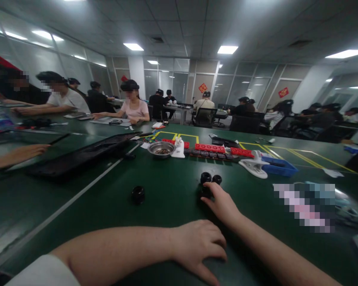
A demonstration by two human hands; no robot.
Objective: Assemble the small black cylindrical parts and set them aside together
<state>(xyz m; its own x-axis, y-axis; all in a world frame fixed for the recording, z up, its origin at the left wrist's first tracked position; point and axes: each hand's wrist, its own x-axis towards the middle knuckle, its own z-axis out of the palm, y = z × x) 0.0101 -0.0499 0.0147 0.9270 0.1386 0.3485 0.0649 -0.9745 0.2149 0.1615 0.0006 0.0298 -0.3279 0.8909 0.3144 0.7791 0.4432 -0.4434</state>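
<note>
the right hand (223, 204) is nearer, fingertips touching the cluster of black caps (211, 178) just ahead on the green table (167, 186), grip unclear; the left hand (198, 246) rests flat, loose-fingered and empty, a lone black cap (138, 194) well apart leftward.
</note>
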